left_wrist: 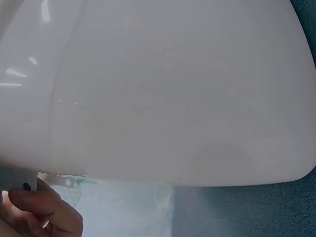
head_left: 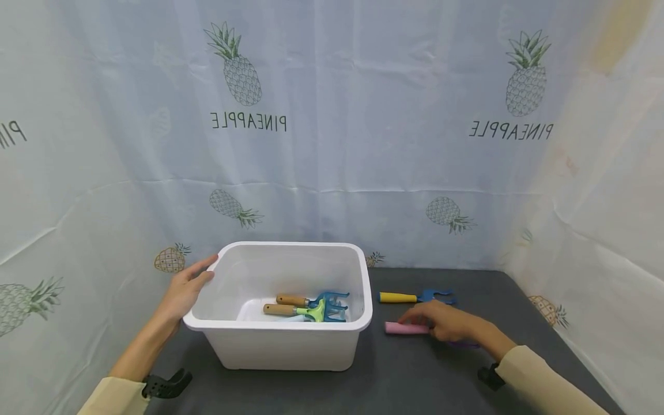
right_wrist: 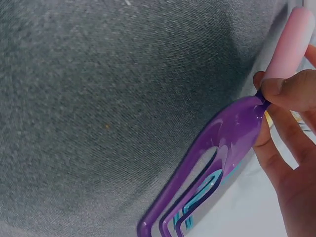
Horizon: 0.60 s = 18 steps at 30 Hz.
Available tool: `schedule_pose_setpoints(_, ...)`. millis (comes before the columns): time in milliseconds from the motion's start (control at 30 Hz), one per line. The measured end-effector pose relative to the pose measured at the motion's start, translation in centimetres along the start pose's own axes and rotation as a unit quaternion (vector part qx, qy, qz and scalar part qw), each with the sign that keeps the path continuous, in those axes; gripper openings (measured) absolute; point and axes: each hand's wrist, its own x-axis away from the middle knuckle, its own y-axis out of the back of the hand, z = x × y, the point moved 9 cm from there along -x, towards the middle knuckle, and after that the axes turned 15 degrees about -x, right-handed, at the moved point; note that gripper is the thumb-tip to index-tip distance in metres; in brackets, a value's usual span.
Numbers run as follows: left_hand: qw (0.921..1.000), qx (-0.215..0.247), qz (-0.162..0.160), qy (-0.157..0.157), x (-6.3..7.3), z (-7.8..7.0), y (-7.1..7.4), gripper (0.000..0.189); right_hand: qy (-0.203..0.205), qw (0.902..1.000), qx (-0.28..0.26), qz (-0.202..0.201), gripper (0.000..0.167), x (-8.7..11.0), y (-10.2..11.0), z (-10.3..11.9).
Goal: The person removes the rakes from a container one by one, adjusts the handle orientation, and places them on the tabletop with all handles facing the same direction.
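Note:
A white plastic tub point(head_left: 280, 349) stands on the dark table, and my left hand point(head_left: 184, 291) grips its left rim, fingers curled about the edge in the left wrist view. To the right of the tub, my right hand point(head_left: 443, 320) pinches a hand cultivator between thumb and fingers. The cultivator has a pink handle point(right_wrist: 290, 47) and purple curved prongs point(right_wrist: 232, 131). It appears low over or against the tabletop; which one I cannot tell. Inside the tub lie several small garden tools, among them a wooden-handled blue fork point(head_left: 293, 300) and a wooden-handled green tool point(head_left: 313, 312).
Behind my right hand a yellow-handled blue garden fork point(head_left: 398, 297) lies on the dark tabletop point(head_left: 404, 374). Pineapple-printed curtains point(head_left: 332, 150) hang behind the table and at both sides.

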Motion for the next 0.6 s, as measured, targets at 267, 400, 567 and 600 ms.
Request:
schedule_pose_setpoints(267, 1.0000, -0.006, 0.001, 0.005, -0.07, 0.17, -0.11, 0.058, 0.005, 1.0000, 0.001, 0.000, 0.086, 0.02, -0.51, -0.57)
schedule_pose_setpoints(400, 1.0000, -0.006, 0.002, 0.003, -0.06, 0.11, -0.09, 0.058, 0.030, 0.9995, -0.004, -0.007, 0.086, -0.01, -0.54, -0.58)
schedule_pose_setpoints(567, 1.0000, -0.002, 0.002, 0.007, 0.01, 0.11, -0.07, 0.058, 0.042, 0.9990, -0.009, -0.014, 0.084, -0.08, -0.46, -0.70)
schedule_pose_setpoints(600, 1.0000, -0.001, 0.003, 0.008, 0.01, 0.12, -0.07, 0.058, 0.039, 0.9991, -0.010, -0.014, 0.085, -0.10, -0.44, -0.79)
